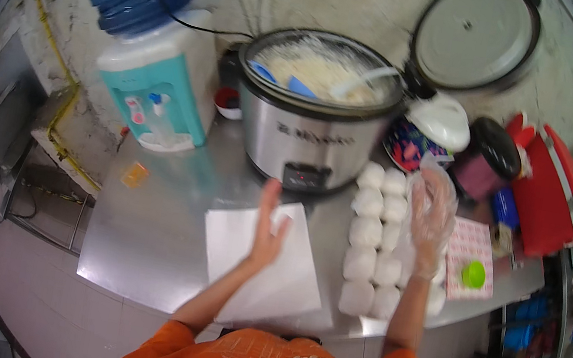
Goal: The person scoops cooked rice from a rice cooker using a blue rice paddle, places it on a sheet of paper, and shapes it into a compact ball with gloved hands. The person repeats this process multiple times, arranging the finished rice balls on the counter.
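Note:
My left hand (268, 238) is bare and hovers over a stack of white paper sheets (285, 274), its thumb and fingers apart and nothing between them. A clear plastic glove covers my right hand (431, 219), which is over the right side of several rows of white wrapped bundles (366, 231). Its fingers look spread, though blur and loose plastic hide the tips; whether it touches a bundle is unclear. Behind the paper stands a large Miyako rice cooker (307, 137), uncovered. White rice (310, 67) fills it, with a white-handled utensil (366, 82) and blue pieces (301, 87) at the rice.
A water dispenser (153, 96) stands left on the steel table (142, 240). An orange packet (135, 175) lies before it. The cooker's lid (474, 37) is raised. To the right are a green cup (473, 274) on patterned paper (471, 236), lidded containers (486, 160) and a red cooler (554, 193).

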Tool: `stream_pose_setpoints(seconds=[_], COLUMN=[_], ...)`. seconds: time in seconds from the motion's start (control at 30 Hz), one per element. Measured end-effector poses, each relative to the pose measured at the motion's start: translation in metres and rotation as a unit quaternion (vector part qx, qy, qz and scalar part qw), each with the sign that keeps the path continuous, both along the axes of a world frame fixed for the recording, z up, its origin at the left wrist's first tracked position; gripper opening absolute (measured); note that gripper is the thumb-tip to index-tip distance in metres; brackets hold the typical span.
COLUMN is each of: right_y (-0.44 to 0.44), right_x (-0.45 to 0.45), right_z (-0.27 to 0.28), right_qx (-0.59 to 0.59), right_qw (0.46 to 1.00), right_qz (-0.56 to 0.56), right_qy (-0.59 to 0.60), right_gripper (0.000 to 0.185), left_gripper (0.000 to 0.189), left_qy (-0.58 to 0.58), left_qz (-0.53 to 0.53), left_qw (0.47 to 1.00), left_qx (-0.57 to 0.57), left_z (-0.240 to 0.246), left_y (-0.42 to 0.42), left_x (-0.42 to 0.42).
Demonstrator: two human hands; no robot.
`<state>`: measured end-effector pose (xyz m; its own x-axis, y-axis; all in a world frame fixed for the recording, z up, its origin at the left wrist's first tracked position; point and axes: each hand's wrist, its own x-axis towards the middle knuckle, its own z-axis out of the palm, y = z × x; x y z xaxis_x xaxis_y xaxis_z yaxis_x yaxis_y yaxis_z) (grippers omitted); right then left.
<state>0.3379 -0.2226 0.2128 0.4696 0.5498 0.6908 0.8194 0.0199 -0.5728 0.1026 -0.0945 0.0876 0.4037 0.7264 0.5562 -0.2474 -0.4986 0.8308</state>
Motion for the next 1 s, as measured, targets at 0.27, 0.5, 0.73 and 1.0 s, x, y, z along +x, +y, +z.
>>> stream_pose_setpoints(seconds=[0.27,0.5,0.73,1.0], right_y=[0.307,0.404,0.361,0.317], right_x=[0.052,-0.007,0.01,0.073], right_z=[0.071,0.046,0.082,0.105], right_qx=[-0.355,-0.605,-0.698,-0.496], right_qw=[0.809,0.738,0.697,0.809], right_qz=[0.23,0.236,0.159,-0.092], right_qy=[-0.408,0.185,-0.047,-0.303], right_gripper=[0.029,0.044,0.036,0.038], left_gripper=[0.03,0.024,0.025,0.016], left_qy=[-0.048,-0.05,-0.109,-0.149], left_qz=[0.136,0.116,0.179,0.166], left_qw=[0.982,0.982,0.958,0.956], left_qx=[0.118,0.138,0.194,0.193], left_z=[0.125,0.108,0.095,0.095], left_y=[0.279,0.355,0.356,0.356], left_x=[-0.049,0.022,0.024,0.027])
